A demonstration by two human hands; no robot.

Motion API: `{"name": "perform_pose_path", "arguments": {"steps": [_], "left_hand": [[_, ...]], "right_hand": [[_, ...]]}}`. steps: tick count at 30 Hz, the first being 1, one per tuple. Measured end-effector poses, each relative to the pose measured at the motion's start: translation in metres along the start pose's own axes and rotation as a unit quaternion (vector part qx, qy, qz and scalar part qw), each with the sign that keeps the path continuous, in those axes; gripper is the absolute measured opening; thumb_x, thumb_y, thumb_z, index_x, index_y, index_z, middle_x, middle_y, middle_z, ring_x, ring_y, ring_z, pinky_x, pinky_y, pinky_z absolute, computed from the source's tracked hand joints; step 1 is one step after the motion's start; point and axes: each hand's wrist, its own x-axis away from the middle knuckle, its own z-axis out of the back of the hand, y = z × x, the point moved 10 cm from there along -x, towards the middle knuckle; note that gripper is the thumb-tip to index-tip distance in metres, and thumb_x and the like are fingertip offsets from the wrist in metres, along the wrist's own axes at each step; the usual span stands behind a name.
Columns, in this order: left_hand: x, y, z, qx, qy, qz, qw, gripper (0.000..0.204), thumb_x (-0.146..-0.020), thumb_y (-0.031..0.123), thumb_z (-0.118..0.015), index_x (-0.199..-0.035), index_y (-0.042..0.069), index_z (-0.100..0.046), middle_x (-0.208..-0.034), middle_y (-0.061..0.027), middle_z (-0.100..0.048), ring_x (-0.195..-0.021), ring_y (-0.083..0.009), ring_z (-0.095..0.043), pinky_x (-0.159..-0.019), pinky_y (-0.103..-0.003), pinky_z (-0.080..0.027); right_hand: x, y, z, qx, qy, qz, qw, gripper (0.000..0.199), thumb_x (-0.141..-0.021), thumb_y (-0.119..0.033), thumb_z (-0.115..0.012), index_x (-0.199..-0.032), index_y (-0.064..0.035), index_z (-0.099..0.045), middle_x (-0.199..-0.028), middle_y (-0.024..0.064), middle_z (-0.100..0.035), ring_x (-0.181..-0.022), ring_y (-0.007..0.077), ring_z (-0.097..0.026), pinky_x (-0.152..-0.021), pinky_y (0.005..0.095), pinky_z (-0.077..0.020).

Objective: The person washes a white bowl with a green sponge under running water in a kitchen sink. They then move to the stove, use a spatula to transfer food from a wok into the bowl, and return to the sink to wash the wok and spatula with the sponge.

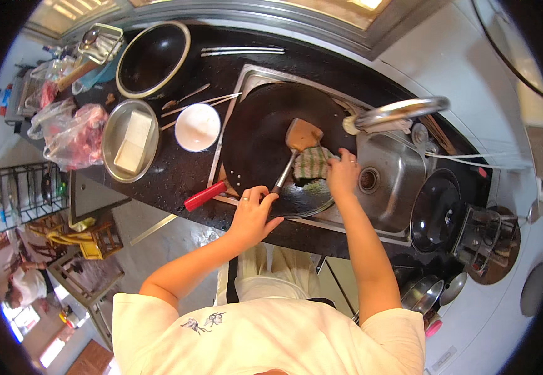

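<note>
A large dark wok (253,134) with a red handle (206,195) rests over the left part of the sink. At its near rim, my left hand (252,215) is closed around the grip of a spatula (284,169), thumb apart from the curled fingers. The spatula's broad brownish blade (304,134) points away from me, inside the wok. My right hand (344,174) grips a green-and-white checked cloth (313,164) against the wok's inside, beside the spatula's neck. A wet, shiny patch shows below the cloth.
To the right lie the sink basin (391,181), an upright round lid (403,112) and a black bowl (435,209). On the left counter stand a white bowl (197,127), a metal basin (114,134) holding a pale block, bagged meat (78,137), a black basin (153,59) and chopsticks (242,51).
</note>
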Motion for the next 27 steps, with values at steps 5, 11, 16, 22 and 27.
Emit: {"name": "perform_pose_path", "arguments": {"steps": [5,11,16,22,27], "left_hand": [[-0.017,0.042,-0.003,-0.08,-0.026,-0.055,0.995,0.043,-0.067,0.016,-0.074,-0.106,0.006,-0.058,-0.11,-0.0134,-0.046,-0.107,-0.035,-0.043,-0.09,-0.044,-0.037],[-0.001,0.087,-0.014,-0.109,-0.023,-0.206,0.972,0.036,-0.067,0.012,-0.07,-0.098,0.007,-0.055,-0.108,-0.0162,-0.046,-0.109,-0.037,-0.042,-0.09,-0.049,-0.031],[0.043,0.064,-0.095,-0.132,-0.192,-0.247,0.94,0.035,-0.069,0.011,-0.063,-0.096,0.001,-0.043,-0.095,-0.0137,-0.042,-0.091,-0.0315,-0.047,-0.076,-0.044,-0.032],[0.186,0.164,-0.175,0.02,-0.494,-0.213,0.843,0.044,-0.077,0.003,-0.058,-0.113,0.001,-0.033,-0.096,-0.0183,-0.044,-0.065,-0.0331,-0.054,-0.062,-0.041,-0.044],[0.381,0.279,-0.224,-0.02,-0.502,-0.536,0.679,0.039,-0.072,0.007,-0.066,-0.107,0.003,-0.049,-0.121,-0.0206,-0.038,-0.092,-0.0355,-0.051,-0.079,-0.044,-0.044]], "right_hand": [[0.027,-0.026,0.045,-0.119,0.071,0.021,0.99,0.017,-0.071,-0.014,-0.068,-0.086,-0.0064,-0.068,-0.107,0.0116,-0.057,-0.103,0.0312,-0.052,-0.09,0.0443,-0.039],[0.156,-0.043,0.116,-0.224,0.115,-0.055,0.966,0.016,-0.073,-0.007,-0.058,-0.089,-0.0078,-0.059,-0.098,0.0117,-0.051,-0.095,0.0283,-0.052,-0.085,0.0439,-0.0374],[0.334,-0.008,0.136,-0.256,0.16,-0.311,0.901,0.047,-0.076,-0.005,-0.057,-0.118,-0.0091,-0.036,-0.096,0.0146,-0.051,-0.083,0.0356,-0.055,-0.07,0.045,-0.0435],[0.616,-0.045,0.122,-0.304,0.28,-0.575,0.706,0.042,-0.081,-0.01,-0.059,-0.114,-0.0044,-0.035,-0.099,0.0213,-0.053,-0.07,0.0401,-0.06,-0.067,0.045,-0.0474],[0.812,-0.131,0.173,-0.139,0.356,-0.657,0.65,0.033,-0.068,0.002,-0.058,-0.098,-0.0037,-0.047,-0.12,0.0219,-0.038,-0.1,0.0394,-0.051,-0.086,0.0465,-0.0415]]}}
